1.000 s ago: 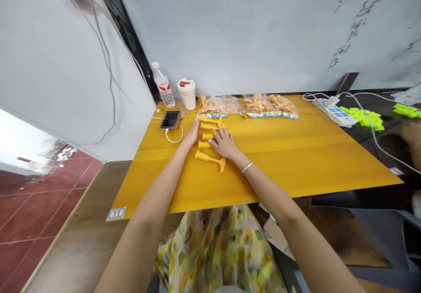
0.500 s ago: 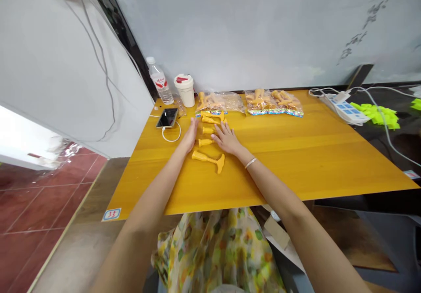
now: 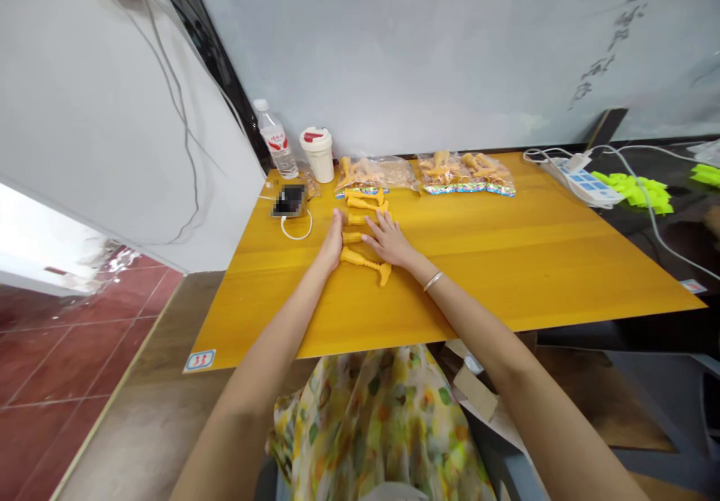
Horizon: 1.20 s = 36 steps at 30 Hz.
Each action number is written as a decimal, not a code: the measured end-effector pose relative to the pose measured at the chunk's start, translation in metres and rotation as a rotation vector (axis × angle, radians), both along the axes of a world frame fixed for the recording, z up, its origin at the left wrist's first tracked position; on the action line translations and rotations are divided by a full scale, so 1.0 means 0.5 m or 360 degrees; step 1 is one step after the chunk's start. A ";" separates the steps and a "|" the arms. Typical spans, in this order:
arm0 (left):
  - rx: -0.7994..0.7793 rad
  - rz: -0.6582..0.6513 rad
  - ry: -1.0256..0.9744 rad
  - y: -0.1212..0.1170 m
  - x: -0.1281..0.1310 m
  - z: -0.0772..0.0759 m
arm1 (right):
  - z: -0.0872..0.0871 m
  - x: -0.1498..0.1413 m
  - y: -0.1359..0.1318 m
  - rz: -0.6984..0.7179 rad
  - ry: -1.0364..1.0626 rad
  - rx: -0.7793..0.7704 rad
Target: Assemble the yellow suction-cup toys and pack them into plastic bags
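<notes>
Several moulded yellow plastic pieces lie in a short vertical row on the yellow wooden table (image 3: 495, 261). The longest, a T-shaped piece (image 3: 363, 263), lies nearest me. My left hand (image 3: 333, 240) stands on its edge just left of a short piece (image 3: 352, 238). My right hand (image 3: 388, 240) lies flat with spread fingers, its fingertips beside the row. Neither hand holds anything. Two clear packets of yellow parts (image 3: 376, 175) (image 3: 466, 175) lie at the table's back edge.
A blurred phone (image 3: 290, 201) with a white cable, a water bottle (image 3: 274, 137) and a white cup (image 3: 318, 154) stand back left. A power strip (image 3: 585, 188) and bright green pieces (image 3: 633, 192) lie right, near part of another person's hand (image 3: 713, 220).
The T-shaped piece has shifted up toward the other pieces, tightening the row. My hands have drawn closer together around it. The view has swung slightly.
</notes>
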<state>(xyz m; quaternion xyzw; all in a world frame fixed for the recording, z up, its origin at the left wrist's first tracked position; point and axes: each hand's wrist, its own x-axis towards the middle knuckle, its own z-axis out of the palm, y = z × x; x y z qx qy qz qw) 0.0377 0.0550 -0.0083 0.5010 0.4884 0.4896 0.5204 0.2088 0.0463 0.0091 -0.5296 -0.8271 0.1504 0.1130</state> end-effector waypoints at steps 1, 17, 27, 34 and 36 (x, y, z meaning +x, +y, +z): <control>-0.0012 0.0049 -0.0023 0.004 0.000 0.000 | 0.003 0.001 0.010 -0.0049 0.0016 0.0014; -0.0051 0.0064 -0.0195 0.003 -0.007 0.003 | 0.010 -0.011 0.074 -0.0134 -0.0089 0.0085; 0.0106 0.0000 -0.0013 0.001 -0.019 -0.029 | 0.002 -0.042 -0.108 0.0047 -0.0161 0.0160; 0.0182 0.0001 0.0065 -0.025 -0.025 -0.036 | -0.005 -0.009 -0.073 0.0235 -0.0216 0.0234; 0.0187 0.0002 0.0053 -0.026 -0.024 -0.035 | -0.002 0.003 -0.063 0.0288 -0.0197 0.0230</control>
